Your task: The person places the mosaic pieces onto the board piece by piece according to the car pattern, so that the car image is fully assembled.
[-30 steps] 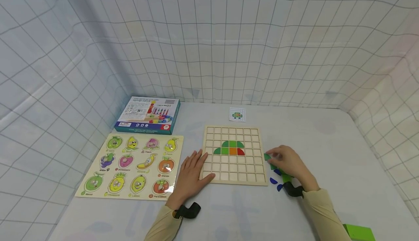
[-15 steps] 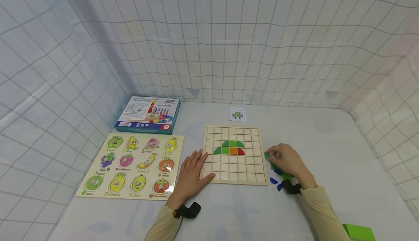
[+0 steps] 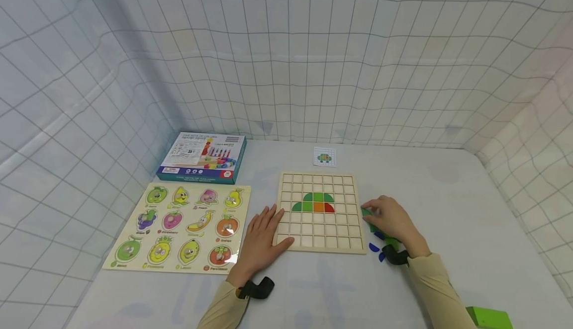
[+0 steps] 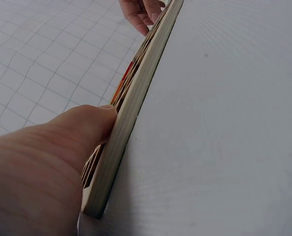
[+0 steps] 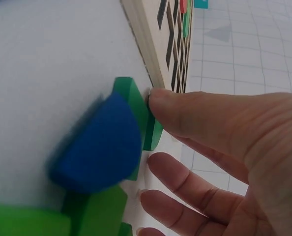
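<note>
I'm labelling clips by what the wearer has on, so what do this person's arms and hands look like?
The left sleeve and right sleeve are plain beige. The left hand and right hand wear no gloves. A left wrist device and right wrist device, both black and curved, sit near the cuffs; no cables show.
</note>
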`<act>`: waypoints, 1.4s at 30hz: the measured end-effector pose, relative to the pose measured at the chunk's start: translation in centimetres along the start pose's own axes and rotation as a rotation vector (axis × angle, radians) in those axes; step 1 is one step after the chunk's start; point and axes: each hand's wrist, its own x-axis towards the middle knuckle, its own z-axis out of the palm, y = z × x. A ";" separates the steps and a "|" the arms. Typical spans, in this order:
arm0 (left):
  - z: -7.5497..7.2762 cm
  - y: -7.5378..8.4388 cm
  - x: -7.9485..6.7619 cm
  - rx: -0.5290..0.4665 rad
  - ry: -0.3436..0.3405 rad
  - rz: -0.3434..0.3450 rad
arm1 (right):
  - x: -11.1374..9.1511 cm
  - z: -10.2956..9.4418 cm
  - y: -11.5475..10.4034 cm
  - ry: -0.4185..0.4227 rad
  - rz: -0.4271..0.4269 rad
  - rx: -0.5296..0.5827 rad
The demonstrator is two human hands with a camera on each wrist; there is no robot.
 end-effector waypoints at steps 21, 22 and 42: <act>0.1 -0.2 -0.1 0.006 -0.026 -0.022 | 0.3 -0.3 0.0 -0.069 0.036 0.047; 0.1 -0.2 -0.1 0.004 -0.024 -0.020 | 0.3 -0.3 0.0 -0.076 0.032 0.047; 0.3 -0.2 0.0 -0.001 0.028 0.016 | -0.3 -0.3 0.2 0.039 0.086 0.128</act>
